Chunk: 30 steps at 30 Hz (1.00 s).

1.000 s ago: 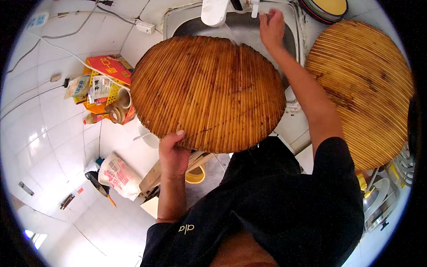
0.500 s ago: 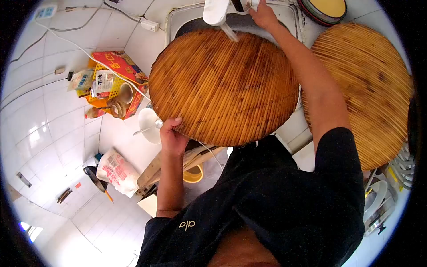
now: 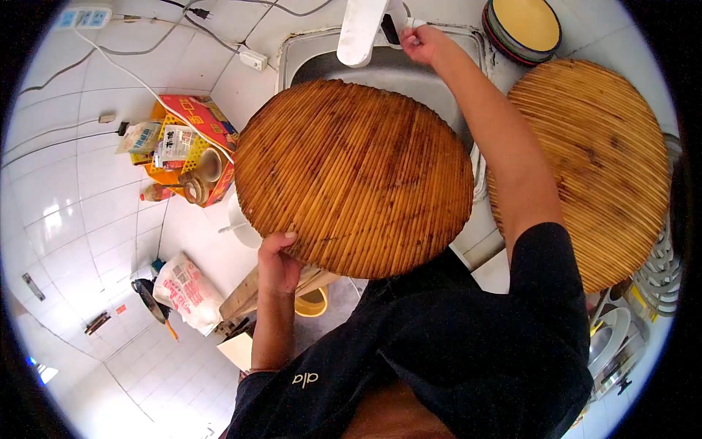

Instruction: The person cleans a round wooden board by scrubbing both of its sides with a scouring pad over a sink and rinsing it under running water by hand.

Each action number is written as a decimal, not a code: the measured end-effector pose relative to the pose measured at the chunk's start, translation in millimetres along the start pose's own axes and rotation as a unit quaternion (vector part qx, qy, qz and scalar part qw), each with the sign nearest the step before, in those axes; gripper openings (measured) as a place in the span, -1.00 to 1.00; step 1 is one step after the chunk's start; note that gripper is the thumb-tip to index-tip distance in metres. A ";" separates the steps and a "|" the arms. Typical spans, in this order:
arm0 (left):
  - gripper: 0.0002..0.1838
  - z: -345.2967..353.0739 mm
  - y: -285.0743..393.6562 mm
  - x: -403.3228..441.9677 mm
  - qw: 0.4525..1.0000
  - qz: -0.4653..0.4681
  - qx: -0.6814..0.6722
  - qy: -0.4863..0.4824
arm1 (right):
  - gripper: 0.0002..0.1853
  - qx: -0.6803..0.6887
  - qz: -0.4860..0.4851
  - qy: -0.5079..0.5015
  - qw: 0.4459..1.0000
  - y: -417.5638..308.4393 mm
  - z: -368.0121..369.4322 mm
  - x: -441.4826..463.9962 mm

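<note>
A large round wooden slatted lid (image 3: 355, 179) is tilted in front of me, partly over the sink (image 3: 307, 69). My left hand (image 3: 279, 265) grips its lower left edge, thumb on top and the fingers hidden beneath. Dark stains mark the brown slats. Beyond the lid, my right hand (image 3: 424, 45) has its fingers curled at the handle of the white faucet (image 3: 358, 36). No water shows below the spout.
Another round slatted lid (image 3: 585, 168) lies to the right, under my right forearm. Stacked bowls (image 3: 525, 25) stand behind it. At left are a red box (image 3: 196, 117) with packets and jars, a white sack (image 3: 189, 293) and a yellow bucket (image 3: 312, 304).
The stream from the spout has stopped. My left hand has drawn the lid back toward my body, showing more of the sink. My right hand stays by the faucet handle.
</note>
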<state>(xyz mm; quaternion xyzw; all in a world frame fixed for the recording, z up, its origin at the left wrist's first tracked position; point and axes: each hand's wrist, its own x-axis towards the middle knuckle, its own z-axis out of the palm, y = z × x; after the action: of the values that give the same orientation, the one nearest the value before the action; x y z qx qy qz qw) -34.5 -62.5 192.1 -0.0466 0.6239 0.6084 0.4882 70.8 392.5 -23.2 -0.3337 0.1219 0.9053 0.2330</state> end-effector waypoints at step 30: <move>-0.43 3.8 173.9 -96.6 0.929 0.243 0.278 -0.013 | -0.68 -0.410 -0.299 0.163 0.846 169.5 -187.4 -321.1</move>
<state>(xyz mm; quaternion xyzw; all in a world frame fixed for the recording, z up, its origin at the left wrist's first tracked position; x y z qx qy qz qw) -95.6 -66.8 381.4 0.2515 0.7542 0.5108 0.3269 302.8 66.6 60.1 -0.5620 -0.3304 0.6915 0.3112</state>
